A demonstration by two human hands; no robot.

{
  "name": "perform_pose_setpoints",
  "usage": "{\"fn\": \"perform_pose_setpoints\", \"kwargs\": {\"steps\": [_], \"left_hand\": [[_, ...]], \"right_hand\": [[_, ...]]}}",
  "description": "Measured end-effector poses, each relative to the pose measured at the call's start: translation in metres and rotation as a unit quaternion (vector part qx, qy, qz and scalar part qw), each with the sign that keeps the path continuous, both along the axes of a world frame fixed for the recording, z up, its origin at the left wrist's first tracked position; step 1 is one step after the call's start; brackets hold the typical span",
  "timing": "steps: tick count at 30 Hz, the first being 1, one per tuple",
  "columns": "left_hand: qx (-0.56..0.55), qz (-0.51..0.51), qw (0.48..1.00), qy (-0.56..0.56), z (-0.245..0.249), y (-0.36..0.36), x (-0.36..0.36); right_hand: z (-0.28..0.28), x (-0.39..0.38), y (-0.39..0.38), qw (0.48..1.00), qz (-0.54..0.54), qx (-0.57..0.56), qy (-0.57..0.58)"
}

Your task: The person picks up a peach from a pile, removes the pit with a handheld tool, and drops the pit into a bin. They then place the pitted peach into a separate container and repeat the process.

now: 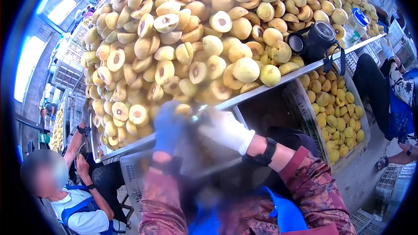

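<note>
A large heap of yellow fruit, many of them cut halves with brown centres (pixel 164 72), covers the metal-edged table. My left hand (pixel 167 124), in a blue glove, is at the table's front edge, and a fruit piece (pixel 183 110) shows at its fingertips. Beside it on the right is my right hand (pixel 224 128) in a white glove, fingers bent toward the left hand. Smearing blurs the fingers of both hands, and what lies between them cannot be made out.
A crate of yellow fruit (pixel 335 122) stands below the table at the right. A black flask (pixel 320 39) and a clear blue-lidded container (pixel 356 26) sit on the table's right part. One person (pixel 87 209) sits at the left; others are at the right.
</note>
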State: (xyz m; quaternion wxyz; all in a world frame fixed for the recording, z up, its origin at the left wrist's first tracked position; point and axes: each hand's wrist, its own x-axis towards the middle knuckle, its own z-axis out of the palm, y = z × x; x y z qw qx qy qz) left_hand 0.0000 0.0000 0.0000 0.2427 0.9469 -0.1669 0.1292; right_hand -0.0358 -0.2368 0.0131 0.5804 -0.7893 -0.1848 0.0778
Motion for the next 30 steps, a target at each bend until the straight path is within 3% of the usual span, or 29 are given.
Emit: {"fn": "perform_pose_setpoints", "kwargs": {"steps": [2,3,5,7,10,13,15,16,17,19,21,22,28,30], "left_hand": [[-0.279,0.12,0.948,0.093,0.015,0.014,-0.005],[-0.385,0.143,0.909,0.071,0.002,-0.032,-0.026],[-0.58,0.102,0.793,0.156,0.029,-0.031,-0.043],[-0.561,0.068,0.809,0.161,0.025,-0.026,-0.054],[-0.342,-0.021,0.939,0.023,0.017,-0.047,-0.075],[-0.435,0.049,0.896,0.079,0.004,-0.054,-0.074],[-0.46,0.04,0.886,0.047,0.01,-0.065,-0.076],[-0.459,0.046,0.887,0.021,0.016,-0.073,-0.077],[-0.43,0.073,0.899,-0.025,0.02,-0.081,-0.078],[-0.5,0.1,0.86,-0.011,0.025,-0.08,-0.077],[-0.679,0.094,0.72,0.11,0.027,-0.075,-0.071],[-0.705,0.156,0.681,0.12,0.033,-0.079,-0.069],[-0.722,0.106,0.671,0.13,0.024,-0.075,-0.074],[-0.677,0.103,0.722,0.103,0.024,-0.081,-0.075]], "right_hand": [[0.001,0.005,0.011,0.999,-0.015,0.043,-0.004],[-0.005,-0.007,-0.015,1.0,-0.02,-0.015,-0.002],[0.003,-0.005,0.001,0.999,-0.016,0.001,0.044],[0.002,-0.005,0.014,0.999,-0.014,0.03,0.019],[-0.006,-0.007,0.024,1.0,-0.015,0.027,-0.006],[0.001,-0.011,0.022,1.0,0.008,0.021,-0.006],[0.003,-0.015,0.023,1.0,0.012,0.008,0.006],[-0.002,-0.015,0.025,0.997,-0.01,0.038,-0.073],[-0.004,-0.016,0.024,0.998,-0.009,0.008,-0.066],[0.006,-0.019,0.02,0.997,-0.005,-0.048,-0.054],[0.015,-0.024,0.019,0.995,0.031,-0.086,-0.035],[0.012,-0.027,0.02,0.993,0.036,-0.099,-0.049],[-0.004,-0.033,0.022,0.99,0.043,-0.087,-0.104],[-0.001,-0.035,0.021,0.99,0.048,-0.083,-0.103]]}}
